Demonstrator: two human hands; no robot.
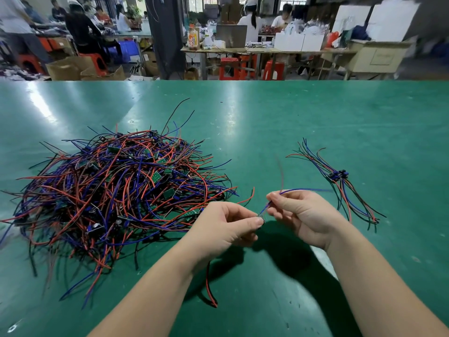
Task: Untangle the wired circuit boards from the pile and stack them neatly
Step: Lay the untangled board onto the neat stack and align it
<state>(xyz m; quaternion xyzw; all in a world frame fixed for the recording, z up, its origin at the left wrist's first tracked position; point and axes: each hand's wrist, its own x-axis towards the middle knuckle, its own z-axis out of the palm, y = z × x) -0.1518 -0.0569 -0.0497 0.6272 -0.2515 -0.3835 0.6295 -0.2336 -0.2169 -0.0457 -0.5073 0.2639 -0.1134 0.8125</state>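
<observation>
Left hand (228, 226) pinches a freed board (260, 218), right hand (300, 215) pinches its blue wire (301, 190); next, straighten it and lay it on the right-hand stack (337, 175)

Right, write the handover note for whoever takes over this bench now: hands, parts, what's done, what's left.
Left hand pinches a small circuit board; its red and black wires hang below.
Right hand pinches the blue wire leading from it.
Tangled pile lies left on the green table; the small neat stack lies right.
Done: a few boards stacked.
Left: add this one, then work through the pile, which looks barely reduced.
</observation>
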